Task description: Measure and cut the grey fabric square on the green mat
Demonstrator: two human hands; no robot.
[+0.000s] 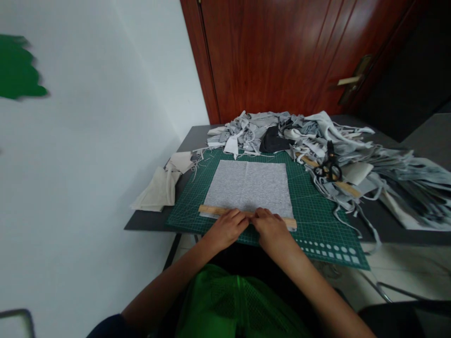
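Note:
A square of light grey fabric [248,187] lies flat on a green cutting mat [317,220]. Across its near edge lies a wooden ruler [214,210]. My left hand [227,228] and my right hand [271,227] rest side by side on the middle of the ruler, fingers curled down and pressing on it and on the fabric's edge. The fingertips of both hands meet near the ruler's centre. Neither hand lifts anything.
A big heap of grey fabric scraps [282,131] covers the back and right of the dark table [148,219]. Black scissors [329,166] lie on a second wooden ruler [347,188]. Folded beige cloth [160,188] sits at the left. A wooden door [282,51] stands behind.

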